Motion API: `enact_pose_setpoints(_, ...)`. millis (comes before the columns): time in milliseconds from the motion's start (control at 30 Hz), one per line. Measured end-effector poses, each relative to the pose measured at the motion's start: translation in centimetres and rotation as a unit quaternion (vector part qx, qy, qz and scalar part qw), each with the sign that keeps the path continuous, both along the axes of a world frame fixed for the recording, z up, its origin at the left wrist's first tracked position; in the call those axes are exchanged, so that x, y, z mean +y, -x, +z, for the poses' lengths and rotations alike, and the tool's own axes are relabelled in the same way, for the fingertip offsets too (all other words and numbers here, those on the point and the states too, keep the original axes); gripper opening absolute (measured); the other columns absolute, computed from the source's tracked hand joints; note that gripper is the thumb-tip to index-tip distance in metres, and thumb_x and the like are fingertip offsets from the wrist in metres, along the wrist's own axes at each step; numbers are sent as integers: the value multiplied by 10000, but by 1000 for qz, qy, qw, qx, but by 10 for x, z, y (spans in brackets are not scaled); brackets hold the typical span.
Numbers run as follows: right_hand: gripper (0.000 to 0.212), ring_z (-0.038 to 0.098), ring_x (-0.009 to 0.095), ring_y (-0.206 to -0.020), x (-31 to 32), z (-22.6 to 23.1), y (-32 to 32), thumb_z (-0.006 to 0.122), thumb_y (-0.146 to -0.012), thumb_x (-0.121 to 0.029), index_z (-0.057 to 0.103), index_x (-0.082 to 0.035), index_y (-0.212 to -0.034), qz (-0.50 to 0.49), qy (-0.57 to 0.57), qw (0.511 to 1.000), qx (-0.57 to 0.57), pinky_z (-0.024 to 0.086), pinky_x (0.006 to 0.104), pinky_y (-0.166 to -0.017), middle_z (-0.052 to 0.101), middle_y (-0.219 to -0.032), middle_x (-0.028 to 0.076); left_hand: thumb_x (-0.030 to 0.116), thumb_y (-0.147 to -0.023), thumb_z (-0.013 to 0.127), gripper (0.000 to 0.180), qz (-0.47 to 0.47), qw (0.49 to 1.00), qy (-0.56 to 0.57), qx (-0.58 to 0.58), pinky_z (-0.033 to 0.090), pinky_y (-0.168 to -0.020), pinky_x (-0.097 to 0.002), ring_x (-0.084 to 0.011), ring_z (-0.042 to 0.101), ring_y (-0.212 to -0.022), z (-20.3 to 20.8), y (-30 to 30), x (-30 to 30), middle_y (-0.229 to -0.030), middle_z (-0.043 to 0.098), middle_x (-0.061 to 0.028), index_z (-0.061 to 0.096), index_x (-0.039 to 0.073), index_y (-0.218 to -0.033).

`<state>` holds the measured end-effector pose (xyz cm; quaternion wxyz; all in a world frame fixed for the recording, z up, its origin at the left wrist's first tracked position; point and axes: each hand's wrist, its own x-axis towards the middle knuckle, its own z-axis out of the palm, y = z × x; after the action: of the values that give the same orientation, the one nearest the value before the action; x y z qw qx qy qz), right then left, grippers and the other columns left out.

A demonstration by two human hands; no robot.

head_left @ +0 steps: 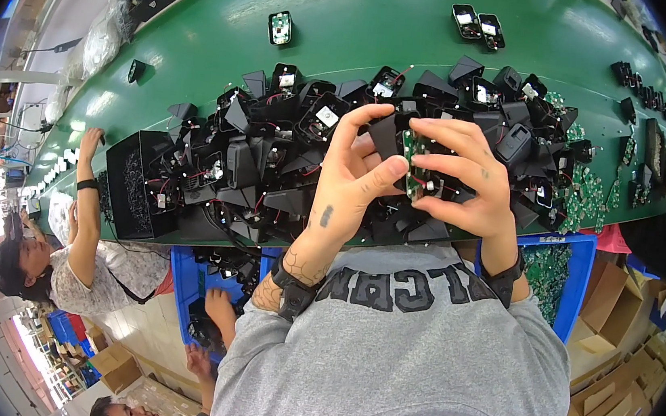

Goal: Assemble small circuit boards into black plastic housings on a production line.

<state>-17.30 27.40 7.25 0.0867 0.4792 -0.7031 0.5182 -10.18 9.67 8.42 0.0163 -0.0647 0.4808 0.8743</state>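
Note:
Above the pile on the bench, my left hand (345, 185) is closed around a black plastic housing (386, 136), its thumb reaching the edge of a green circuit board (409, 147). My right hand (467, 169) grips that board between fingers and thumb, holding it upright against the housing. Whether the board sits inside the housing or only touches it, I cannot tell. Red wires and a small white connector (429, 186) show by the board. Beneath and around both hands lie many black housings (244, 162), some with boards or white parts inside.
Loose green circuit boards (588, 198) are heaped right of the pile on the green bench (352, 27). A black bin of small parts (134, 183) stands at left. Blue crates (586, 271) sit below the bench edge. Co-workers (59, 260) work at left, lower left and right.

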Motion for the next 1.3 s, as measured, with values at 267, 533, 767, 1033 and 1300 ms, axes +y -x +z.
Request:
enact_pose_setpoints(267, 476, 508, 358, -1209, 3, 19, 0, 796, -590, -120, 669, -68, -1045, -12, -70, 997, 40, 422, 450, -974, 589, -1255, 136, 99, -891, 592, 563, -66, 997, -34, -27, 567, -845, -365, -197, 608, -1036, -3, 1, 0, -1162, 580, -126, 346, 106, -1398)
enact_pose_setpoints(533, 359, 528, 371, -1176, 0, 24, -5, 799, -602, -115, 708, -89, -948, -49, -39, 998, 30, 430, 458, -958, 625, -1183, 120, 75, -863, 517, 556, -75, 994, -73, -21, 573, -843, -386, -279, 572, -1152, -8, 2, 6, -1289, 511, -227, 328, 97, -1385)
enact_pose_setpoints(767, 184, 562, 328, -1115, -7, 7, -10, 751, -675, -39, 716, -65, -853, -69, 46, 996, -32, 432, 437, -939, 697, -936, 63, 10, -832, 620, 595, -31, 999, -26, -15, 572, -822, -363, -195, 594, -1050, -8, 0, 9, -1168, 561, -110, 352, 136, -1348)
enact_pose_setpoints(1033, 143, 518, 327, -1120, -6, -5, -12, 623, -852, -87, 698, 16, -917, 6, 130, 964, -233, 349, 471, -1005, 666, -855, 88, -16, -797, 596, 500, -105, 987, -118, -40, 610, -760, -436, -220, 577, -1052, -2, 1, -6, -1149, 512, -97, 433, 45, -1266)
enact_pose_setpoints(1300, 197, 487, 297, -1136, -10, -15, -13, 618, -879, -123, 689, 23, -991, 4, 148, 946, -290, 324, 453, -1025, 628, -827, 78, -27, -781, 631, 439, -25, 999, 7, 45, 610, -770, -436, -224, 561, -1077, -5, 0, 2, -1179, 489, -111, 467, 4, -1187)
